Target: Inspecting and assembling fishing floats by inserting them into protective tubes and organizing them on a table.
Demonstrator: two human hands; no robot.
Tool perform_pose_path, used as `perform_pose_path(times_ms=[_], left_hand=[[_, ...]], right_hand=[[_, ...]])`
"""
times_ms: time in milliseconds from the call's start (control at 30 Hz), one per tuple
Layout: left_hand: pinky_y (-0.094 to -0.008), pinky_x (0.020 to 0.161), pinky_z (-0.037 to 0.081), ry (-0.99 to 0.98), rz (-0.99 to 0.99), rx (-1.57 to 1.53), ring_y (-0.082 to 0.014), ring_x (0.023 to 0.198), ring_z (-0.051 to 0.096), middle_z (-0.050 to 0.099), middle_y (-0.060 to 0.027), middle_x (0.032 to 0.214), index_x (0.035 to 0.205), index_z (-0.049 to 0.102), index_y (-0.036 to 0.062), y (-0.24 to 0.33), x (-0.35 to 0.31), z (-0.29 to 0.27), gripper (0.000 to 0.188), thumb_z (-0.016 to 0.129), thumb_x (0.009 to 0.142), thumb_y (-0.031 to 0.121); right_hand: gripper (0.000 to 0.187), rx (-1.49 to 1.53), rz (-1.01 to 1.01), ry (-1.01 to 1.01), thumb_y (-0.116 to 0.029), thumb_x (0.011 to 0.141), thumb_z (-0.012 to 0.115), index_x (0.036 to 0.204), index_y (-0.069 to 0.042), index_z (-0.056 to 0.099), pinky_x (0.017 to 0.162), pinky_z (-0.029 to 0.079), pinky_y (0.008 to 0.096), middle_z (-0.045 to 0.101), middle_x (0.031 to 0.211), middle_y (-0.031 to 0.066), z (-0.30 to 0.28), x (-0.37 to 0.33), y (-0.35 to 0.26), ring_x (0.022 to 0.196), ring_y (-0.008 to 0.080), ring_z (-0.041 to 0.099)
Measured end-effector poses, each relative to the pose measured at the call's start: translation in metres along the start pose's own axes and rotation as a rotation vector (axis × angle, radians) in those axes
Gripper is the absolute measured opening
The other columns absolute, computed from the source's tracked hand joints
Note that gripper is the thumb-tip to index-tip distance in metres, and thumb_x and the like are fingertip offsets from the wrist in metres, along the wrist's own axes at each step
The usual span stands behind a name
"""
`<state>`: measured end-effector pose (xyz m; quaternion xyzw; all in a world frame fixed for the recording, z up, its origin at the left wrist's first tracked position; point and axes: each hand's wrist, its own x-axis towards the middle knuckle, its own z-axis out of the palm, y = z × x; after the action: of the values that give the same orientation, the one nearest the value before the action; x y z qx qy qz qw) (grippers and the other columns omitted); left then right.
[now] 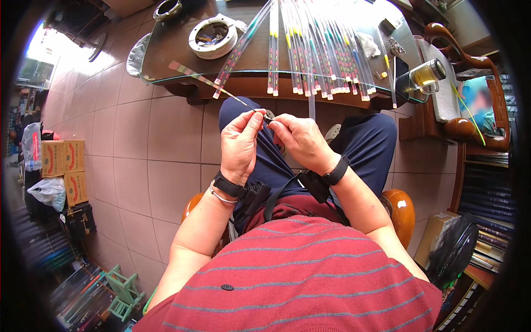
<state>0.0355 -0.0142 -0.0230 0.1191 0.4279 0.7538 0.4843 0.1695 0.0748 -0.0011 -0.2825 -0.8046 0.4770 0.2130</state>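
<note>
My left hand [241,139] is closed in a pinch on a slender striped stick [213,86], which looks like a fishing float. It slants up and left from my fingertips toward the table edge, its far end pinkish. My right hand [304,138] is closed too, its thumb and finger meeting just beside the left fingertips. Between the two hands shows a small dark piece [267,118], too small to name. Beyond them, many clear tubes [326,77] with colourful striped sticks inside lie fanned across the glass tabletop, their near ends over the edge.
On the dark table [166,55] stand a round white container [213,36] and a glass mug [428,76] of yellow liquid. A wooden armchair [470,124] is at the right. Cardboard boxes [63,157] and a green stool [124,293] stand left on the tiled floor.
</note>
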Motion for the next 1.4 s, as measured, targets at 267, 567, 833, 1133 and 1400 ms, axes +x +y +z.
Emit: perform_pose_path(times_ms=[267, 567, 833, 1133, 1400], left_hand=[[-0.0190, 0.076, 0.047, 0.002, 0.008, 0.013, -0.0068, 0.081, 0.058, 0.068, -0.0030, 0.094, 0.106, 0.068, -0.0006, -0.001, -0.001, -0.001, 0.016, 0.062, 0.092, 0.004], [-0.0195, 0.078, 0.047, -0.031, -0.005, 0.024, -0.0069, 0.082, 0.058, 0.067, -0.0031, 0.095, 0.106, 0.067, -0.0008, -0.002, 0.000, -0.002, 0.015, 0.061, 0.093, 0.004], [-0.0190, 0.077, 0.046, -0.022, 0.004, 0.019, -0.0069, 0.081, 0.057, 0.067, -0.0026, 0.094, 0.106, 0.067, -0.0005, 0.001, 0.002, -0.002, 0.015, 0.060, 0.093, 0.004], [-0.0193, 0.076, 0.046, -0.026, 0.003, 0.017, -0.0067, 0.081, 0.057, 0.066, -0.0022, 0.094, 0.104, 0.067, -0.0003, -0.004, 0.000, -0.004, 0.014, 0.060, 0.094, 0.004], [-0.0219, 0.080, 0.050, -0.028, 0.016, 0.014, -0.0106, 0.084, 0.061, 0.068, -0.0053, 0.096, 0.105, 0.067, 0.0005, -0.005, 0.000, -0.006, 0.014, 0.060, 0.093, 0.004]], right_hand=[[0.015, -0.074, -0.092, 0.139, -0.016, 0.088, 0.064, 0.090, -0.002, 0.061, 0.060, 0.050, 0.0399, 0.065, 0.074, 0.0177, 0.002, 0.000, -0.010, 0.067, 0.0345, 0.064], [0.016, -0.036, -0.032, -0.010, -0.015, 0.091, 0.064, 0.096, 0.001, 0.061, 0.060, 0.050, 0.0278, 0.063, 0.066, 0.0084, -0.001, 0.001, -0.003, 0.062, 0.0126, 0.062], [0.017, 0.031, 0.023, 0.016, -0.017, 0.088, 0.064, 0.091, -0.001, 0.060, 0.062, 0.051, 0.0391, 0.065, 0.075, 0.0174, 0.002, 0.001, -0.003, 0.071, 0.0347, 0.066], [0.025, -0.051, 0.009, 0.076, -0.021, 0.083, 0.071, 0.096, -0.003, 0.059, 0.062, 0.051, 0.0391, 0.066, 0.076, 0.0157, 0.002, 0.000, -0.006, 0.070, 0.0308, 0.066], [0.020, 0.040, 0.038, -0.021, -0.016, 0.085, 0.069, 0.094, -0.002, 0.059, 0.061, 0.051, 0.0390, 0.065, 0.074, 0.0167, 0.001, 0.002, -0.009, 0.069, 0.0337, 0.065]])
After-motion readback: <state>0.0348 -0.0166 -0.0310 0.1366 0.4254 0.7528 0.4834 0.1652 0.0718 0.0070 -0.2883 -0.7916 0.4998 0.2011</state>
